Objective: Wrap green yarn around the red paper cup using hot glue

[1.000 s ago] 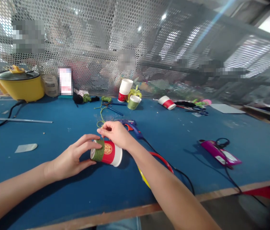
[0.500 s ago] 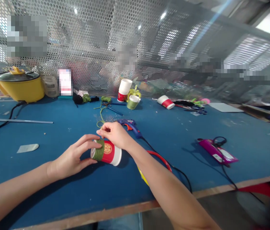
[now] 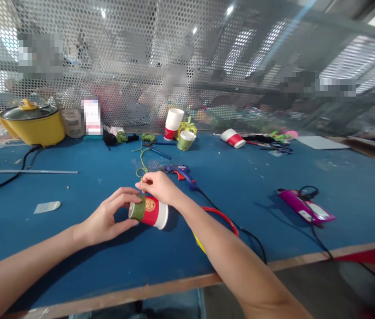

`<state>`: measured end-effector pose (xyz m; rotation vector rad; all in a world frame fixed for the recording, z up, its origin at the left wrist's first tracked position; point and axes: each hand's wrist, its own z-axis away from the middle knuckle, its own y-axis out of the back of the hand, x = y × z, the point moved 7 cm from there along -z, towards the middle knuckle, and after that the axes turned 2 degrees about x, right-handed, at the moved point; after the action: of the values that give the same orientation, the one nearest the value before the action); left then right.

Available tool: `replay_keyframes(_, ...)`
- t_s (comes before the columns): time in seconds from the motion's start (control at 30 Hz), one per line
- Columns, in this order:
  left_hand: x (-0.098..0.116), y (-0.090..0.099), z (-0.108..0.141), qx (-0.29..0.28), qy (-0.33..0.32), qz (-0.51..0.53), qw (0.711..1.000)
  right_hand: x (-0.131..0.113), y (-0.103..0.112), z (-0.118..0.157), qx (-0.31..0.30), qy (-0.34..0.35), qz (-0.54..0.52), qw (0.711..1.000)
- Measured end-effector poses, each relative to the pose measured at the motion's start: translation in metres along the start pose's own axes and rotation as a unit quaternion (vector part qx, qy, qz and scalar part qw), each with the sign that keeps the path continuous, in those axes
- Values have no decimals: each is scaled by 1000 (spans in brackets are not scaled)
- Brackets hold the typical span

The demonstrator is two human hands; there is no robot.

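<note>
A white and red paper cup (image 3: 150, 212) lies on its side on the blue table, with green yarn (image 3: 137, 210) wound round its left part. My left hand (image 3: 107, 217) holds that wrapped end between thumb and fingers. Just above the cup, the thumb and fingers of my right hand (image 3: 156, 185) are pinched on the yarn strand (image 3: 142, 170), which runs back to a small green yarn bundle (image 3: 148, 137). A blue glue gun (image 3: 181, 172) lies behind my right hand.
Upright cups (image 3: 174, 119), a green-wrapped cup (image 3: 186, 141) and a tipped cup (image 3: 233, 138) stand or lie at the back. A yellow pot (image 3: 34, 126) and phone (image 3: 92, 116) are at left; a purple packet (image 3: 303, 207) is at right. Rings and a cable lie near my right forearm.
The camera view has shifted slightly. My right hand has moved a little against the cup, still pinching the strand; my left hand keeps its hold on the cup.
</note>
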<state>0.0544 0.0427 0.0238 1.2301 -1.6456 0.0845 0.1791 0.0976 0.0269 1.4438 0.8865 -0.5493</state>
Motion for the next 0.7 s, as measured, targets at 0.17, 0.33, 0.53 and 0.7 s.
replay_keyframes(0.17, -2, 0, 1, -9, -6, -71, 997, -3, -1, 2, 3, 13, -6, 1000)
replay_keyframes(0.33, 0, -1, 1, -19, -33, -114, 993, -5, -1, 4, 5, 17, -5, 1000)
replay_keyframes(0.53, -1, -4, 1, -35, -42, -109, 993, -5, -2, 5, -12, 8, -14, 1000)
replay_keyframes(0.7, -4, -5, 1, -54, -31, -117, 991, -2, 0, 5, -18, -12, -23, 999)
